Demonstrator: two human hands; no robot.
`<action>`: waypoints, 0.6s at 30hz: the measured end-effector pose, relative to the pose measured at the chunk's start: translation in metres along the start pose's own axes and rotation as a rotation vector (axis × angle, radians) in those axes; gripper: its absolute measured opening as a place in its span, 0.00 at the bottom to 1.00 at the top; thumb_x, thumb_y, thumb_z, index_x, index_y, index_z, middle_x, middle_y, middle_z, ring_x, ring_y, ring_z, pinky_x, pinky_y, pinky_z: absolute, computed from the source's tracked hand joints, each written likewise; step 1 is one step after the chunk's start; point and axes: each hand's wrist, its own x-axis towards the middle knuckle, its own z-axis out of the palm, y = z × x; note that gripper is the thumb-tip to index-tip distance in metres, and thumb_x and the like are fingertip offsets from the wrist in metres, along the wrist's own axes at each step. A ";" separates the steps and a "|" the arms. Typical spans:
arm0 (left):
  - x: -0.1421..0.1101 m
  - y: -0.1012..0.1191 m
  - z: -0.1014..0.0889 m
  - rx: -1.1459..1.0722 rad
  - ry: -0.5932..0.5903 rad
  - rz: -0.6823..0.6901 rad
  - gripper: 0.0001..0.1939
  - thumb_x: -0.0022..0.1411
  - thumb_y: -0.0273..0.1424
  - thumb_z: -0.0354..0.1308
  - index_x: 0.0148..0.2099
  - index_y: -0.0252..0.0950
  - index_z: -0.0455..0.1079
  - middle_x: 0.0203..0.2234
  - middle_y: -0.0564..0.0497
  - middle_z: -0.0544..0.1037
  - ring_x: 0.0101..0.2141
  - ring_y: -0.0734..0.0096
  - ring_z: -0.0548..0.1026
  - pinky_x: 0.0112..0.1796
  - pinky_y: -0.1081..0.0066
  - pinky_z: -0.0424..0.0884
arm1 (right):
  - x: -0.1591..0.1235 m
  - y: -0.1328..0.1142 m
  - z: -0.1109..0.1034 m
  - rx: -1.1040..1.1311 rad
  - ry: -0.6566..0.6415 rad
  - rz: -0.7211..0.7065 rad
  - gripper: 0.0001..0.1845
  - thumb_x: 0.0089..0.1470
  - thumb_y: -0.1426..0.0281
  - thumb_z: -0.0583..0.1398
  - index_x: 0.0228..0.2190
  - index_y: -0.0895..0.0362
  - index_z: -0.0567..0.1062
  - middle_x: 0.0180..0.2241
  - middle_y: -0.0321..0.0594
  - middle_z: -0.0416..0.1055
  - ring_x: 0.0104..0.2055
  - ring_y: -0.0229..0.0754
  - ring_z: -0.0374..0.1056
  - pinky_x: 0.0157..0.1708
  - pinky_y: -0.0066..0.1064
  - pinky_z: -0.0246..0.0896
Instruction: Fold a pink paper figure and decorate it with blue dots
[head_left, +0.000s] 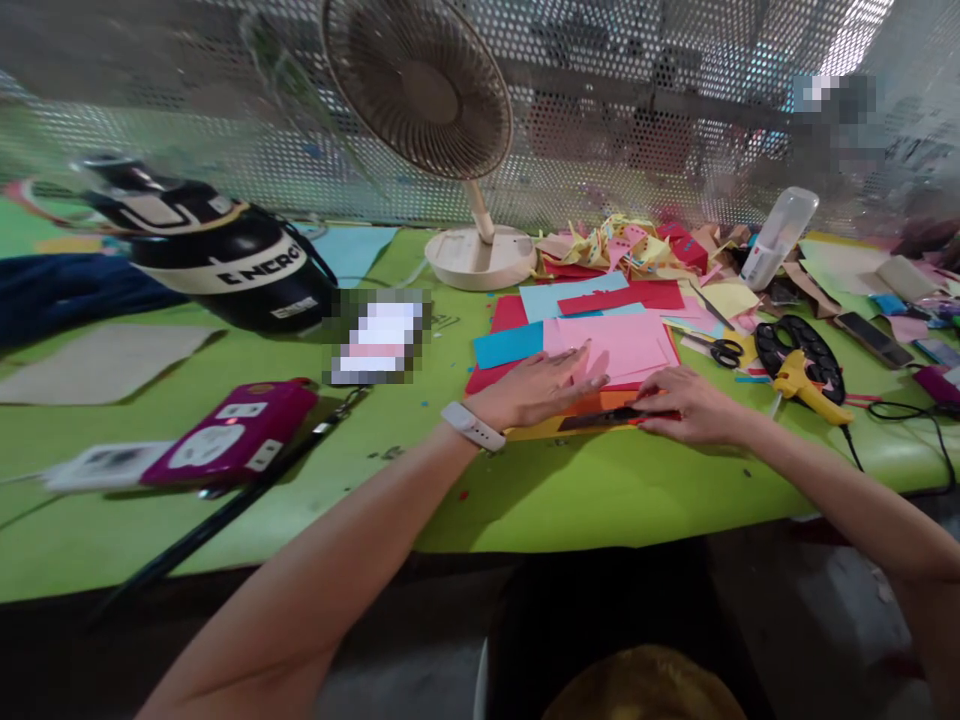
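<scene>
Our forearms (pixel 360 548) nearest; left hand (pixel 536 388) on pink paper (pixel 637 343), fingers slightly spread; right hand (pixel 686 405) pinching a dark slim tool (pixel 592 419).

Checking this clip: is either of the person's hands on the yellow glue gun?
No, the glue gun lies off to the right, apart from both the left hand and the right hand.

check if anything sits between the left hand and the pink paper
Nothing visible does: the left hand appears to touch the pink paper. The dark flat tool in the right hand lies nearer the person.
</scene>
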 end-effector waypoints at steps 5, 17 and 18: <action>0.000 0.001 0.009 0.060 0.073 0.059 0.43 0.68 0.58 0.32 0.74 0.34 0.44 0.70 0.39 0.50 0.69 0.53 0.51 0.65 0.48 0.45 | 0.023 0.034 -0.010 -0.048 0.230 0.290 0.13 0.59 0.62 0.62 0.40 0.57 0.81 0.42 0.47 0.77 0.48 0.48 0.71 0.51 0.41 0.63; 0.001 -0.001 0.011 0.038 0.230 -0.014 0.42 0.69 0.57 0.33 0.74 0.36 0.44 0.72 0.41 0.44 0.70 0.53 0.47 0.65 0.50 0.48 | 0.036 0.068 -0.019 0.205 0.138 0.495 0.12 0.49 0.62 0.66 0.27 0.58 0.75 0.28 0.37 0.73 0.31 0.40 0.67 0.34 0.31 0.59; 0.002 -0.002 0.011 0.024 0.240 -0.032 0.42 0.69 0.57 0.33 0.74 0.35 0.44 0.72 0.41 0.45 0.70 0.53 0.46 0.65 0.50 0.48 | 0.033 0.072 -0.024 0.241 0.174 0.528 0.12 0.49 0.61 0.65 0.26 0.57 0.74 0.27 0.36 0.72 0.30 0.39 0.66 0.33 0.30 0.59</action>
